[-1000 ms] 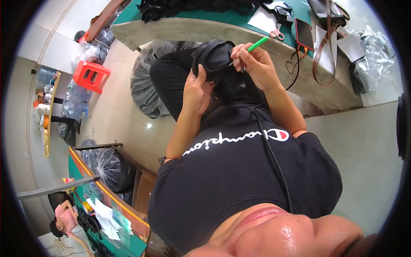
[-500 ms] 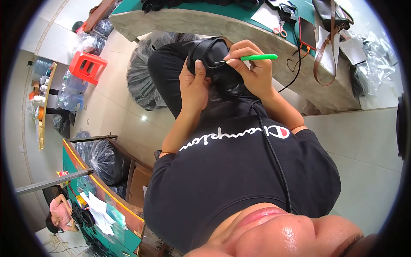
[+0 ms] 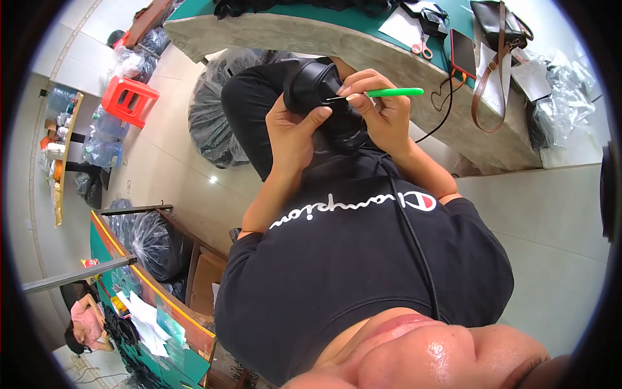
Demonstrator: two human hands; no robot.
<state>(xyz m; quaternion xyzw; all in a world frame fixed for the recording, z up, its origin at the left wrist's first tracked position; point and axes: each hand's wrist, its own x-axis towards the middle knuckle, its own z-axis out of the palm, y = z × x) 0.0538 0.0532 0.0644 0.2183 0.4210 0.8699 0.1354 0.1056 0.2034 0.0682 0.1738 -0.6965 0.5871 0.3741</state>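
Over my lap, my left hand (image 3: 295, 133) grips a glossy black leather-like item (image 3: 312, 84), thumb on the near side and the other fingers hidden behind it. The item is curved, with bands along it; its kind is unclear. In my right hand (image 3: 382, 107) I pinch a slim tool with a bright green handle (image 3: 396, 92). Its thin metal shaft points left, with the tip at the black item's edge. Whether the tip pierces or only touches the surface cannot be seen. More black material hangs below, between my hands.
A green-topped table (image 3: 363, 19) stands ahead, bearing scissors (image 3: 422, 49), a phone (image 3: 462, 53) and a bag with a brown strap (image 3: 492, 84). A stuffed plastic sack (image 3: 217, 123) sits by my knee. Farther left are a red stool (image 3: 129, 100) and another person (image 3: 89, 321) at a second table (image 3: 188, 366).
The black item has turned in my left hand, and that thumb now lies more to the right. My right hand and the green tool have shifted slightly down and stay at its edge.
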